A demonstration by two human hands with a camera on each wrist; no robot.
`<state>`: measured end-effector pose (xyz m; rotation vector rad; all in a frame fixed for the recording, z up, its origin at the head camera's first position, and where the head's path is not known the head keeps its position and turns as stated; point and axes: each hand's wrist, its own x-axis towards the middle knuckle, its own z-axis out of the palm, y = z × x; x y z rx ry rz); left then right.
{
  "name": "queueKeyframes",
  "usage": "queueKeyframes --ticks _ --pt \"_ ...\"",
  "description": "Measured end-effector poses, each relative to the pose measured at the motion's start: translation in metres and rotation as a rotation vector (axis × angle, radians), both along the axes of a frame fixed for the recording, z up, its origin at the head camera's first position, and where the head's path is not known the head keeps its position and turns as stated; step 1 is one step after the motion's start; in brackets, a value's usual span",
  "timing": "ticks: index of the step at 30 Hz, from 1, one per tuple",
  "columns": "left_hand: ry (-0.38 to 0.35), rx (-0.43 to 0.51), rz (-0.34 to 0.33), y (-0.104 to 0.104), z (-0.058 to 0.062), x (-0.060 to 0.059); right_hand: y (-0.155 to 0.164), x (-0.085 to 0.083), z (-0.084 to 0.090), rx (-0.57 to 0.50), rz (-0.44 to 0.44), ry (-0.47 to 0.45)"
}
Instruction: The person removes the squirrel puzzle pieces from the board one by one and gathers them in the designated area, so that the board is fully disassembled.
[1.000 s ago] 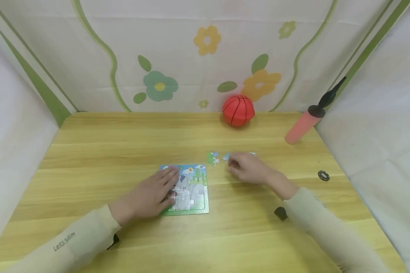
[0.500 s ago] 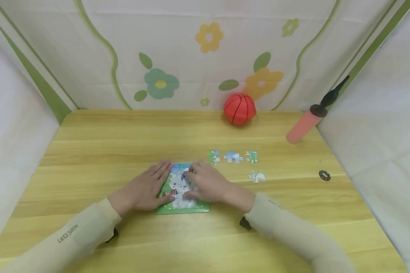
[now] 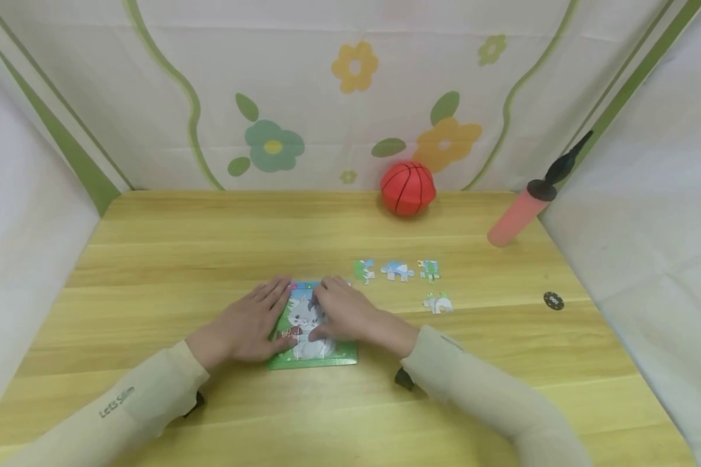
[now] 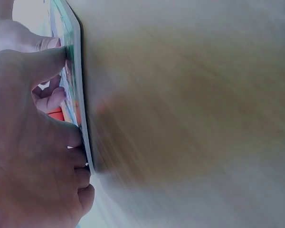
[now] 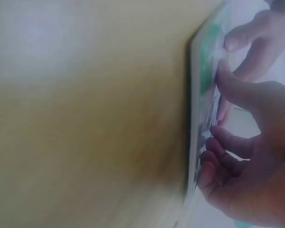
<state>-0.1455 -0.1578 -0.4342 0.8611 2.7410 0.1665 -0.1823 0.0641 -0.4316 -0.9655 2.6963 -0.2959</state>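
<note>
two hands lie on the puzzle board (image 3: 315,337) near the front of the wooden surface (image 3: 152,259). the left hand (image 3: 251,324) rests flat, fingers straight. the right hand (image 3: 341,314) presses down with bent fingers, holding nothing. four loose pieces (image 3: 397,270) lie just to the right

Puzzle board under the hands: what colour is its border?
Green; the puzzle board shows its green frame best in the head view.
</note>
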Motion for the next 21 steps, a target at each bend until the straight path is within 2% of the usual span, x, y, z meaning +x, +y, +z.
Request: queueKeyframes --ticks 3,9,21 --pt "-0.011 0.0 0.006 0.0 -0.001 0.001 -0.003 -0.002 0.0 -0.001 -0.024 -0.051" --pt "-0.004 -0.006 0.016 0.0 -0.004 0.001 -0.008 0.0 0.0 -0.005 -0.026 -0.088" --pt "0.024 -0.027 0.006 0.001 -0.004 -0.001 -0.013 -0.002 0.002 0.021 -0.034 -0.104"
